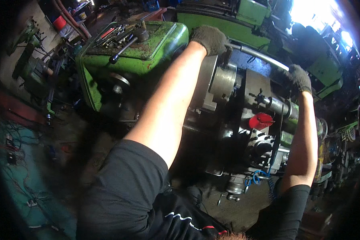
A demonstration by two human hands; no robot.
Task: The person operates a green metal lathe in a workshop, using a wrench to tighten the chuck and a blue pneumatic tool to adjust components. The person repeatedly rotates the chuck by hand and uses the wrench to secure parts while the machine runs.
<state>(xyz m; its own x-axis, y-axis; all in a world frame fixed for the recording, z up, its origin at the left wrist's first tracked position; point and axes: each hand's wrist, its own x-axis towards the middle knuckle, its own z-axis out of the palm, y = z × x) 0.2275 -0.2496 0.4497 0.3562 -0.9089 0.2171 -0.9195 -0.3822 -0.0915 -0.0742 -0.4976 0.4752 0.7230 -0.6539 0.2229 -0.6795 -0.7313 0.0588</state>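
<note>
I lean over a green lathe. Both my hands wear dark knit gloves. My left hand is closed around the near end of a long shiny metal bar above the steel chuck. My right hand grips the same bar further along, near its far end, above the tool post. The bar runs slanted across the machine between my two hands. A red cap-shaped part sits on the carriage below my right forearm.
Loose wrenches and a black-knobbed lever lie on top of the green headstock. A second green machine stands behind. Blue wire loops hang under the carriage. A teal panel with cables is at the left. Bright daylight enters top right.
</note>
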